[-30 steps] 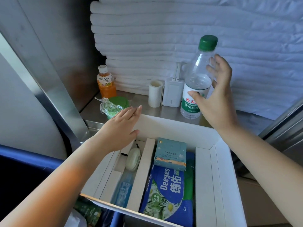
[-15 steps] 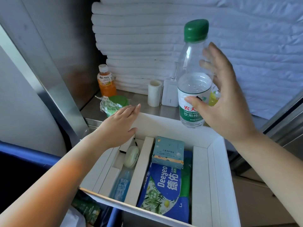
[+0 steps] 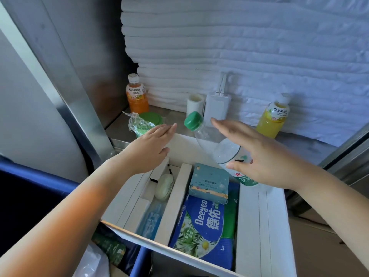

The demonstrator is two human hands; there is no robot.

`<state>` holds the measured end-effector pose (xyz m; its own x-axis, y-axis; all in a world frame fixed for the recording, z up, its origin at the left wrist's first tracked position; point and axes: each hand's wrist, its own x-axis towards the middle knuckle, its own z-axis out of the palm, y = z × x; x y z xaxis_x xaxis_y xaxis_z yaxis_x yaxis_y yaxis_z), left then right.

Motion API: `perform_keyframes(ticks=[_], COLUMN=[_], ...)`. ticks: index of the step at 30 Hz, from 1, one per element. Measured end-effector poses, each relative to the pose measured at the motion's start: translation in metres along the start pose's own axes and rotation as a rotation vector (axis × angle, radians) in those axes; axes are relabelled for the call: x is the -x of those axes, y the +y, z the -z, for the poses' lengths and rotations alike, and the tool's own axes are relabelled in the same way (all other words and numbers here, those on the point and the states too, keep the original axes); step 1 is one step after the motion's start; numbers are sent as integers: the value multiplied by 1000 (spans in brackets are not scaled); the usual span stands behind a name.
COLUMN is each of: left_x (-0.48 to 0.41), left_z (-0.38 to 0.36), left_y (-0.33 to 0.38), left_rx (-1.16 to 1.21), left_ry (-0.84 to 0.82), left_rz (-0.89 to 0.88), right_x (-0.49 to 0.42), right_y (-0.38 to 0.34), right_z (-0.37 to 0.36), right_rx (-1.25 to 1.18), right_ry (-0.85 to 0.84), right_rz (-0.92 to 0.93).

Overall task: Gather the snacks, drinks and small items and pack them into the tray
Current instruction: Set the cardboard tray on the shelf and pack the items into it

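A single wide-angle camera sits on the person's head, facing forward and tilted down. It is close: the white tray (image 3: pixel 265 216) fills the lower half, its near wall cut off at 6 o'clock. The left hand (image 3: pixel 147 150) shows on an arm stretching from 7 o'clock, the right hand (image 3: pixel 265 164), holding the water bottle (image 3: pixel 223 148), from 4 o'clock. The steel bench (image 3: pixel 173 114) and stacked white towels (image 3: pixel 219 47) lie beyond at 12 o'clock.

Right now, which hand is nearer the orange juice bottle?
Left. The left hand is in front of the orange juice bottle; the right hand, holding a water bottle, is farther right.
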<state>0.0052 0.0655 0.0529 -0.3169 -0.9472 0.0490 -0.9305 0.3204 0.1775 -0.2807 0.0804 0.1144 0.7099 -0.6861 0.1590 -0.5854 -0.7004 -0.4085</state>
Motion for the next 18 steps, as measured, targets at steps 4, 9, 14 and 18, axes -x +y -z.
perform_keyframes(ticks=[4,9,14,18], left_x=[0,0,0,1], left_z=[0,3,3,1], left_y=[0,-1,-2,-3], left_rx=[30,132,136,145], left_ry=[-2,-12,-7,3], left_rz=[10,42,42,33], right_x=[-4,-12,-14,-16], right_y=[8,12,10,11], right_z=[-10,-24,-37,-48], right_rx=[47,154,316,270], right_ry=[-56,-95,-72,-120], right_rz=[4,33,129,129])
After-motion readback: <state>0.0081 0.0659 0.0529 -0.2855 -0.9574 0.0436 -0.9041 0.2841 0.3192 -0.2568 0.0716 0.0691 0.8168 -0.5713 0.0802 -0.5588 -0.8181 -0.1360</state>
